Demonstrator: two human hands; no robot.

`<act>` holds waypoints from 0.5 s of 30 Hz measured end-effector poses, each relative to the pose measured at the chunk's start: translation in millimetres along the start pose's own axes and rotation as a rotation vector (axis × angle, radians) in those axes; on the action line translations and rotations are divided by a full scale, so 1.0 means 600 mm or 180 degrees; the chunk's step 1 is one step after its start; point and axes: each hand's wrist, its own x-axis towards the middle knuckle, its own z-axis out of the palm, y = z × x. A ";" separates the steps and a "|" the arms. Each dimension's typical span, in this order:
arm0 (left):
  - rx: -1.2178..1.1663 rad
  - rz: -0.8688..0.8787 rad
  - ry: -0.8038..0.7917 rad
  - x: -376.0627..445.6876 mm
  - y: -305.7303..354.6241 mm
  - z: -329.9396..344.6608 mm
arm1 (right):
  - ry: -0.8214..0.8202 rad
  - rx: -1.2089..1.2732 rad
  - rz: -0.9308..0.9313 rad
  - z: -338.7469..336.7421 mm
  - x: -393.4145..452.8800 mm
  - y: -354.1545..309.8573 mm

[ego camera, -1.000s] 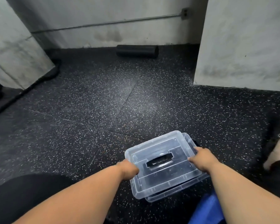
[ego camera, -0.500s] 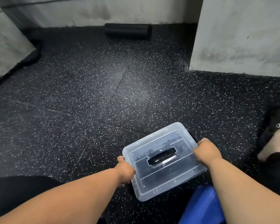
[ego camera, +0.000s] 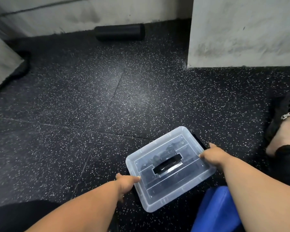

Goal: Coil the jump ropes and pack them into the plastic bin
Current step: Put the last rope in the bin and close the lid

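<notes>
step: seating lid on clear plastic bin (ego camera: 170,166) | left hand (ego camera: 126,181), right hand (ego camera: 213,155): each grip clasps lid edge | advice: press both sides evenly until latched

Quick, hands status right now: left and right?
Left hand: gripping the bin lid's left edge.
Right hand: gripping its right edge.

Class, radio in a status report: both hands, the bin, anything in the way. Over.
Left hand and right hand each have a grip on opposite edges of the clear lid. Lidded plastic bin on the floor, dark contents inside. Blue object close beside it.
</notes>
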 end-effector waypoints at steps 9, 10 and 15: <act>-0.0374 0.0157 -0.0255 -0.005 -0.001 0.007 | -0.0118 0.0391 0.0103 -0.011 0.017 0.007; -0.0277 0.0256 -0.0090 -0.006 0.002 0.006 | -0.0082 0.0496 0.0047 -0.014 0.016 0.004; 0.0506 0.0702 0.0751 -0.018 0.018 0.013 | 0.0397 -0.0432 -0.0465 -0.014 0.002 -0.013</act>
